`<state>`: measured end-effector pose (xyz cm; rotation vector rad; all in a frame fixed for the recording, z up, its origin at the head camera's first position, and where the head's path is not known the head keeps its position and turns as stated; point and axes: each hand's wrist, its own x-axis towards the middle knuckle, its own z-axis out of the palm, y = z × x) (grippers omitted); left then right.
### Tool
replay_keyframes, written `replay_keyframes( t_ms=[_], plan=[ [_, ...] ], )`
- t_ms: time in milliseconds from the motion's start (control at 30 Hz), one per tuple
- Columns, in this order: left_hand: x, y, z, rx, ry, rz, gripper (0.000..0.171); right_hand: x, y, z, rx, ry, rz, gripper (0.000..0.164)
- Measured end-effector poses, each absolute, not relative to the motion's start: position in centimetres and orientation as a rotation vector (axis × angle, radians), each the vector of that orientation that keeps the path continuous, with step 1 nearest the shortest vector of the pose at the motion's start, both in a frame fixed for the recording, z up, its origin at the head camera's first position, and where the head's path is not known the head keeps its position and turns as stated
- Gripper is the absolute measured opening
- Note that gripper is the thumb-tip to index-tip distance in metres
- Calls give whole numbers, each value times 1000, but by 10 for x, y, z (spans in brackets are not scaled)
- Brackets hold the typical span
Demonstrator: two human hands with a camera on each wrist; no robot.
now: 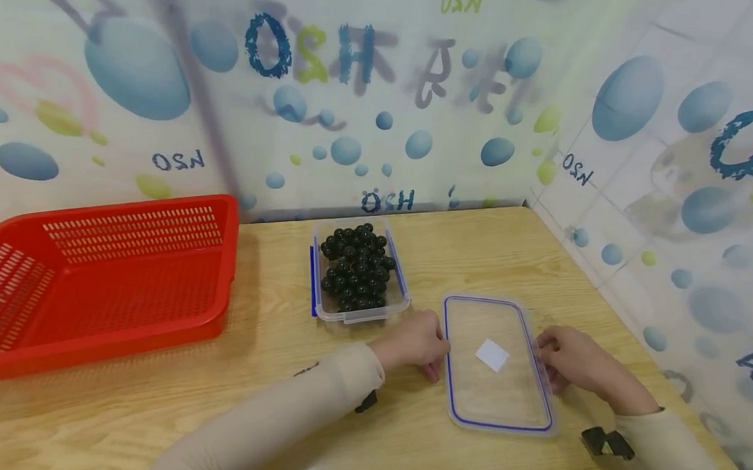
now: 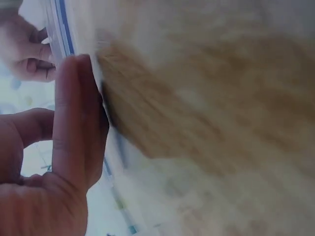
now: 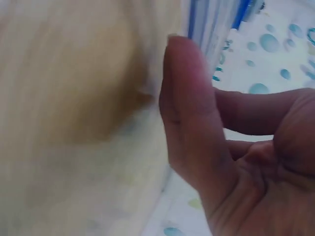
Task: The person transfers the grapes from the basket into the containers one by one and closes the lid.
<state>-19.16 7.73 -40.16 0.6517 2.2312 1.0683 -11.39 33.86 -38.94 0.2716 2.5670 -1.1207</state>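
A clear rectangular lid (image 1: 497,405) with a blue seal line and a small white label lies flat low over the table in the head view. My left hand (image 1: 414,340) grips its left edge. On the opposite side, my right hand (image 1: 576,364) holds the right edge between fingertips and thumb. In the left wrist view the lid's blue-lined rim (image 2: 64,27) runs at the fingertips; the right wrist view shows the fingertips at the other rim. Behind the left hand stands a clear container (image 1: 370,315), uncovered, with dark grapes (image 1: 355,267) inside.
A large red plastic basket (image 1: 147,332) stands at the left of the wooden table (image 1: 283,407). One blue side flap (image 1: 313,283) hangs along the container's left. A patterned wall covering (image 1: 346,117) closes off the back and right sides.
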Motion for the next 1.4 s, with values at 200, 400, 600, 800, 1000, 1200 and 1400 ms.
replay_keyframes(
  t_ms=[200,400,600,800,1000,1200,1400],
  plan=[
    [-198,58,-375,539,2147,1406,7,-119,335,-368,96,2548,-1368,27],
    [-219,19,-335,510,2232,1560,12,-156,309,-331,-77,2582,-1506,33],
    [-254,-31,-321,328,2372,1671,17,-221,253,-312,-90,2567,-1535,32],
    [-270,-81,-333,129,2501,1697,23,-273,198,-323,-105,2503,-1494,27],
    [-273,-92,-345,98,2525,1665,22,-285,184,-336,-53,2484,-1463,26],
    [-272,-85,-335,86,2527,1533,25,-284,190,-335,-71,2520,-1468,26],
    [-265,-94,-305,198,2547,1552,36,-272,190,-310,-183,2618,-1704,24]
  ],
)
